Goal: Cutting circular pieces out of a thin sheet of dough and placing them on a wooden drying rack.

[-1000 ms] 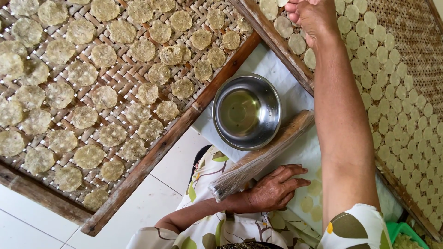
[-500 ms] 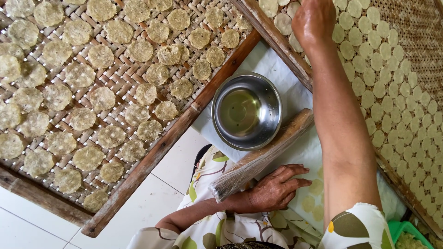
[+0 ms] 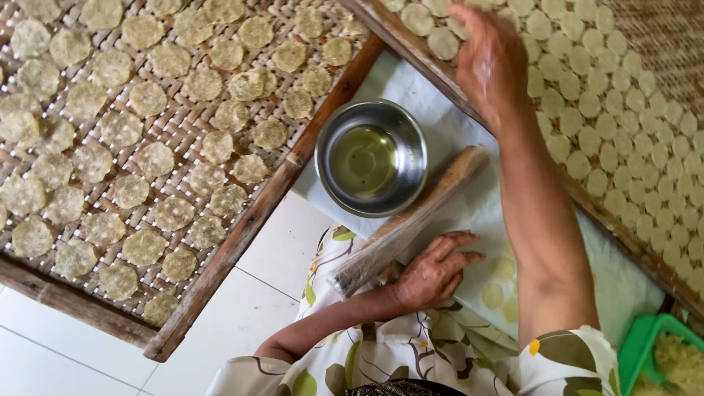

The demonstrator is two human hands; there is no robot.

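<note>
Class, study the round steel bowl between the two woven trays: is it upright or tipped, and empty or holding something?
Upright and partly filled: the round steel bowl sits flat on the white sheet, rim level, with clear yellowish liquid pooled in its bottom.

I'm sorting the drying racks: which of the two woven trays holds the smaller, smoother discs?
The right tray, under the right hand; its pale discs are small and tightly packed, unlike the left tray's larger, rougher ones.

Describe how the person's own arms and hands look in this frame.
Both hands are bare: no gloves, rings or watch show on the left hand or the right hand. Forearms are uncovered. Short sleeves of a cream garment printed with green and brown leaves end near the elbows.
</note>
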